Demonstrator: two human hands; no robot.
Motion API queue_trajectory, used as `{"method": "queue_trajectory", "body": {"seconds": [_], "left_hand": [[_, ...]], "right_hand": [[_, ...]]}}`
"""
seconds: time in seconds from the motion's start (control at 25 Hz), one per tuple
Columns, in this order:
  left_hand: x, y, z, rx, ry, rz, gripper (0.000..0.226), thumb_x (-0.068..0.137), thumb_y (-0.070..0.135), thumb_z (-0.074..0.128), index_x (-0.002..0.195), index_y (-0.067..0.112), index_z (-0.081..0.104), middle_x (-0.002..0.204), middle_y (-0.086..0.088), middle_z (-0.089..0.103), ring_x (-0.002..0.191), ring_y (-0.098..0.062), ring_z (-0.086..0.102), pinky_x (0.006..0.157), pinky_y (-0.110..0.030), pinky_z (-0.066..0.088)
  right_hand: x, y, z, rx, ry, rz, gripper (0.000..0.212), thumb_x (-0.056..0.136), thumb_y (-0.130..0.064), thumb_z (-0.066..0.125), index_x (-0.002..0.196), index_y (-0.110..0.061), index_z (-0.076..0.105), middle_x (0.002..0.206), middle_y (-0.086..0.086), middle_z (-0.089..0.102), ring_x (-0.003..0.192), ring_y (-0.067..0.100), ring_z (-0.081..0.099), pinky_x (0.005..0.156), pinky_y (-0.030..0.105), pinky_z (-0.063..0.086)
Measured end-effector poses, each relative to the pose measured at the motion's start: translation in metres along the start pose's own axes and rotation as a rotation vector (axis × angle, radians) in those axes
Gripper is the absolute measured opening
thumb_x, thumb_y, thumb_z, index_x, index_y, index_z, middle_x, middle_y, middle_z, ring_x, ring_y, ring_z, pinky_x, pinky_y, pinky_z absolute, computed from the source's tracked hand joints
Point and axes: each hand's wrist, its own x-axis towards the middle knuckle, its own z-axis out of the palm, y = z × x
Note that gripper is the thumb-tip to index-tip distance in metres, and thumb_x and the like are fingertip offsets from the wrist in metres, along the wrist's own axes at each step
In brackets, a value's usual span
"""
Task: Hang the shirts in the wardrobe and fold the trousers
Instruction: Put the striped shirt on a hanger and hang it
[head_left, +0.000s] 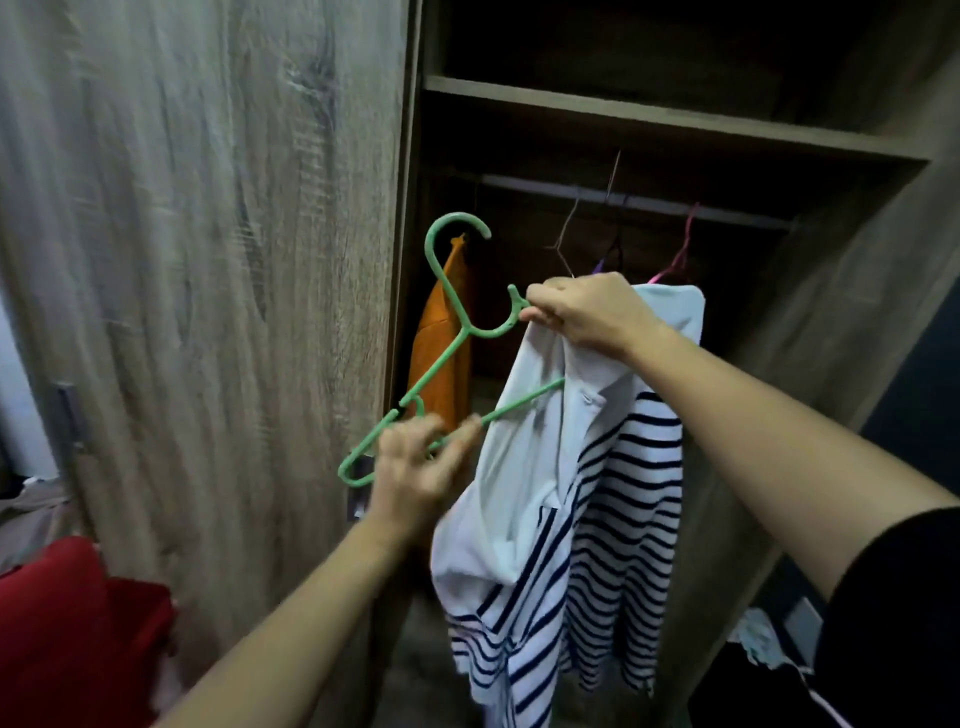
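A white shirt with navy stripes (587, 493) hangs down in front of the open wardrobe (675, 130). My right hand (587, 312) grips its collar together with the upper part of a green plastic hanger (441, 358). One arm of the hanger runs into the shirt's neck opening. My left hand (415, 473) pinches the hanger's lower bar near its left end; the fingers are blurred. The hanger's hook points up, free of the rail (649, 200).
An orange garment (441, 353) hangs at the left inside the wardrobe. Several bare hangers, among them a pink one (683, 249), hang on the rail. The wooden door (208, 260) stands at the left. Red cloth (72, 623) lies at the lower left, more clothes at the lower right.
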Motion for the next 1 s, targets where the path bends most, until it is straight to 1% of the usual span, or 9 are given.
{"method": "queue_trajectory", "body": {"seconds": [0.08,0.16,0.24,0.32,0.4,0.52,0.72,0.92,1.0], "left_hand": [[-0.035,0.019,0.025,-0.06,-0.257,0.042,0.017,0.093,0.042,0.049,0.097,0.034,0.063,0.088,-0.008,0.047,0.066,-0.022,0.048,0.054,-0.031,0.038],[-0.071,0.018,0.05,0.127,-0.484,0.068,0.038,0.091,0.051,0.042,0.084,0.023,0.066,0.089,-0.006,0.041,0.07,-0.022,0.043,0.054,-0.029,0.03],[-0.081,-0.003,0.051,0.158,-0.513,-0.09,0.049,0.089,0.058,0.037,0.078,0.022,0.068,0.09,-0.006,0.045,0.077,-0.021,0.041,0.057,-0.03,0.031],[-0.081,-0.03,0.04,0.016,-0.493,-0.14,0.05,0.092,0.058,0.034,0.089,0.022,0.068,0.093,-0.006,0.047,0.08,-0.019,0.044,0.062,-0.03,0.041],[-0.066,-0.057,0.024,-0.157,-0.544,-0.1,0.044,0.091,0.057,0.04,0.095,0.022,0.066,0.094,-0.003,0.045,0.078,-0.013,0.047,0.067,-0.028,0.046],[-0.033,-0.087,0.009,-0.227,-0.545,-0.016,0.043,0.092,0.054,0.043,0.092,0.017,0.065,0.092,0.002,0.047,0.08,-0.004,0.048,0.073,-0.021,0.043],[0.017,-0.112,-0.009,-0.191,-0.529,0.156,0.045,0.093,0.054,0.037,0.08,0.016,0.055,0.079,0.021,0.033,0.068,0.0,0.039,0.063,-0.013,0.033],[0.052,-0.125,-0.019,-0.09,-0.642,0.268,0.052,0.093,0.058,0.031,0.082,0.015,0.057,0.078,0.008,0.04,0.067,-0.006,0.044,0.063,-0.02,0.038],[0.062,-0.122,-0.023,-0.071,-0.616,0.278,0.053,0.094,0.057,0.028,0.082,0.015,0.057,0.077,0.008,0.04,0.065,-0.006,0.044,0.062,-0.021,0.039]], "right_hand": [[0.002,0.0,-0.003,-0.008,0.031,0.009,0.036,0.091,-0.044,0.04,0.073,-0.015,0.051,0.067,0.003,0.061,0.05,0.026,0.06,0.041,0.022,0.026],[0.001,0.004,-0.011,-0.003,0.018,0.055,0.042,0.091,-0.048,0.036,0.075,-0.014,0.053,0.07,0.003,0.062,0.054,0.027,0.061,0.043,0.023,0.027],[-0.009,0.016,-0.019,-0.025,0.004,0.105,0.05,0.092,-0.055,0.028,0.078,-0.014,0.052,0.074,0.005,0.062,0.057,0.029,0.062,0.044,0.025,0.03],[-0.028,0.033,-0.024,-0.054,0.01,0.144,0.045,0.092,-0.054,0.03,0.08,-0.015,0.049,0.076,0.008,0.062,0.058,0.032,0.063,0.045,0.028,0.033],[-0.05,0.045,-0.027,-0.048,-0.004,0.202,0.038,0.091,-0.053,0.029,0.082,-0.018,0.042,0.076,0.009,0.061,0.06,0.032,0.063,0.046,0.029,0.034],[-0.084,0.048,-0.022,-0.03,-0.029,0.221,0.05,0.093,-0.061,0.013,0.083,-0.019,0.038,0.074,0.006,0.059,0.058,0.028,0.062,0.044,0.025,0.032],[-0.114,0.036,-0.009,-0.101,0.003,0.278,0.04,0.097,-0.053,0.018,0.082,-0.02,0.036,0.068,0.002,0.059,0.047,0.024,0.059,0.038,0.021,0.025],[-0.128,0.032,-0.002,-0.106,-0.021,0.387,0.039,0.097,-0.051,0.018,0.084,-0.02,0.038,0.066,0.001,0.058,0.044,0.024,0.057,0.037,0.021,0.025],[-0.129,0.029,0.001,-0.134,-0.065,0.414,0.045,0.097,-0.053,0.014,0.083,-0.019,0.04,0.066,0.002,0.058,0.045,0.025,0.058,0.036,0.022,0.029]]}}
